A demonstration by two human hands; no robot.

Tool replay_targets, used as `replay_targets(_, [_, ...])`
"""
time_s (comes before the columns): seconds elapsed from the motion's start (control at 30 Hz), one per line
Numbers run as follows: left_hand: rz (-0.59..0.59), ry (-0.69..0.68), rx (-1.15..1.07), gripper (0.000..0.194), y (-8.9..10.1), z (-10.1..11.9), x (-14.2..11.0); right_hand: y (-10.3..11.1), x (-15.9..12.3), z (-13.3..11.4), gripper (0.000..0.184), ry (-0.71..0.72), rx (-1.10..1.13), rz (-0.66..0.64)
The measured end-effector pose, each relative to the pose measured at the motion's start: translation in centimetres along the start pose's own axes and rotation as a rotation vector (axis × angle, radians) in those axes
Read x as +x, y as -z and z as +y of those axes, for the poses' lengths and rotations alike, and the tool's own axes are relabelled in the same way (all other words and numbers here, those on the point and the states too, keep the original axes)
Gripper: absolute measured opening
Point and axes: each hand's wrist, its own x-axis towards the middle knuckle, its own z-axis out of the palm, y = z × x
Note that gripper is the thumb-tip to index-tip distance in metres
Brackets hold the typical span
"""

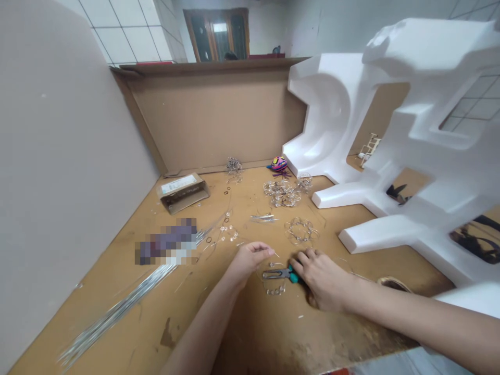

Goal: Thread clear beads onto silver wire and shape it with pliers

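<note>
My left hand [253,256] is closed in a pinch, with a short bit of thin wire showing past the fingertips. My right hand [320,276] wraps round the green handles of a pair of pliers [275,274] that point left over the tabletop. Under the plier jaws lies a curved wire strung with clear beads [275,291]. Beyond the right hand rests a ring of wire and beads [302,230]. Several loose clear beads [230,233] and a small heap of short wires [264,217] lie farther back.
Long straight wires [136,294] run along the left side. An opened cardboard box [184,194] sits at the back left. More beaded wire rings [282,192] and a colourful ball-like object [278,164] are behind. A white foam block [367,229] stands on the right; cardboard [222,114] walls the back.
</note>
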Motion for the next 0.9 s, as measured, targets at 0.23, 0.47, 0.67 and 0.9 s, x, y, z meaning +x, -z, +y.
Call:
replay_targets(0.23, [-0.051,0.010,-0.069,0.032,0.2,-0.4,0.1,0.9,-0.1,0.8,0.040,0.023,-0.136,-0.009])
replay_targets(0.47, [-0.137,-0.012,-0.192,0.027,0.8,-0.4,0.2,5.2,-0.9,4.3,0.017,0.107,-0.513,-0.004])
replay_targets(0.67, [-0.175,0.024,-0.197,0.025,1.0,0.2,-0.2,6.1,-2.3,7.5,0.020,0.041,-0.299,0.008])
replay_targets(0.9, [-0.337,0.036,-0.258,0.025,1.2,0.2,-0.4,7.6,-2.3,7.8,0.032,0.113,-0.366,0.178])
